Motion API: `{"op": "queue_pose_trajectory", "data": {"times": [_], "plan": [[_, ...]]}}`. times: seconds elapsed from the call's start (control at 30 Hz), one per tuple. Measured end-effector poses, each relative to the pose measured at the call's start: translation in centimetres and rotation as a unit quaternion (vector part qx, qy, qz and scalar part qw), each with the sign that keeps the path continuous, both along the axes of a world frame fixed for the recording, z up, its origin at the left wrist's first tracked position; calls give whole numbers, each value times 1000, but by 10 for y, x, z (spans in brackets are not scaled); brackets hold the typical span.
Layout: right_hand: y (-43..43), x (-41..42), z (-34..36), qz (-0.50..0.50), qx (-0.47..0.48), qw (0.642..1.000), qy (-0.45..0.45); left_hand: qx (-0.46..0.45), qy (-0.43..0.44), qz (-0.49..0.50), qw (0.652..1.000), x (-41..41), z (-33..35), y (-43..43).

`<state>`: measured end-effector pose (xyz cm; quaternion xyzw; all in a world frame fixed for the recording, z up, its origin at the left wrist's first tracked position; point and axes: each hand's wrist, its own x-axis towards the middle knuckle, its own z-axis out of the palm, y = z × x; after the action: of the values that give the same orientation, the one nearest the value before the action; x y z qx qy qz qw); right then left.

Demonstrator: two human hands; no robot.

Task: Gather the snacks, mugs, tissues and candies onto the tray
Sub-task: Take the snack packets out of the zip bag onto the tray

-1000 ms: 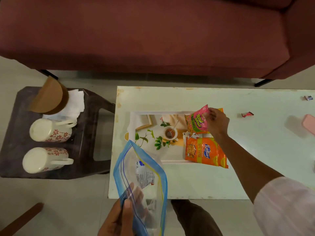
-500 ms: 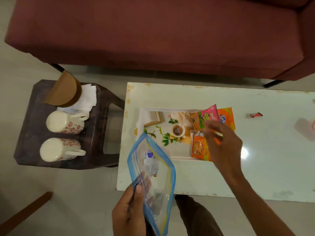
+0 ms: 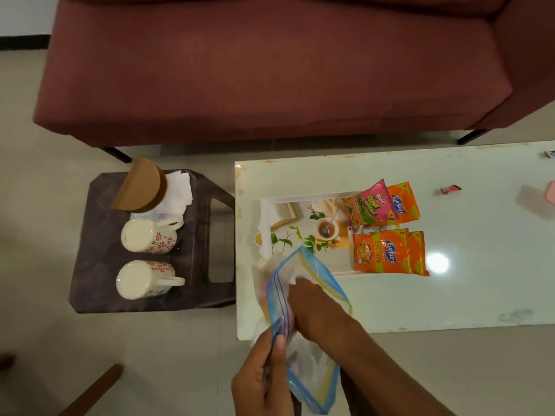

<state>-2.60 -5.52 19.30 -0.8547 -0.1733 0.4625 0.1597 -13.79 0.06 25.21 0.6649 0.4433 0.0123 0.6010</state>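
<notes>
A printed tray (image 3: 288,210) lies on the white table (image 3: 450,289). On its right end sit a pink snack packet (image 3: 371,204) and orange snack packets (image 3: 387,253). My left hand (image 3: 264,379) grips the edge of a clear zip bag (image 3: 303,298) with a blue rim, held over the table's front left corner. My right hand (image 3: 309,307) reaches into the bag's mouth; its fingers are hidden inside. Two white floral mugs (image 3: 148,235) (image 3: 144,279) and white tissues (image 3: 177,193) sit on a dark stool to the left. A red candy (image 3: 449,190) lies on the table, right of the tray.
A dark plastic stool (image 3: 99,250) stands left of the table with a brown half-round holder (image 3: 141,189) on it. A maroon sofa (image 3: 270,70) fills the back. Another small wrapper (image 3: 549,154) and a pink object (image 3: 551,192) lie at the table's right edge.
My right hand left the snack packets on the tray and moved down-left into the zip bag. The view shifted left.
</notes>
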Motion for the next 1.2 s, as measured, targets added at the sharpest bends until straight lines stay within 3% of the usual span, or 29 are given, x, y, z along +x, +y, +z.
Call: {"op": "queue_pose_trajectory", "data": {"times": [0.13, 0.33, 0.53, 0.7, 0.77, 0.9, 1.0, 1.07, 1.2], "plan": [[21, -21, -20, 72, -12, 997, -1, -8, 8, 10, 1000, -12, 2, 20], [43, -43, -28, 27, -6, 999, -33, 49, 29, 30, 998, -25, -6, 39], [56, -60, 5, 14, -23, 998, -63, 49, 22, 52, 997, -25, -13, 39], [49, -67, 44, -44, 53, 988, -139, 12, -2, 85, 996, -19, -16, 41], [39, -66, 59, -55, 103, 966, -231, 3, -6, 95, 995, -16, -19, 43], [7, -58, 94, -113, 191, 920, -323, 1, -4, 111, 994, -9, -27, 45], [-23, -47, 121, -267, 194, 898, -291, 12, 3, 113, 993, -6, -33, 45], [-46, -37, 126, -368, 215, 862, -273, 15, 0, 97, 995, -6, -37, 43], [-93, -5, 98, -474, 228, 802, -281, -4, -3, 93, 996, -7, -43, 37]]}}
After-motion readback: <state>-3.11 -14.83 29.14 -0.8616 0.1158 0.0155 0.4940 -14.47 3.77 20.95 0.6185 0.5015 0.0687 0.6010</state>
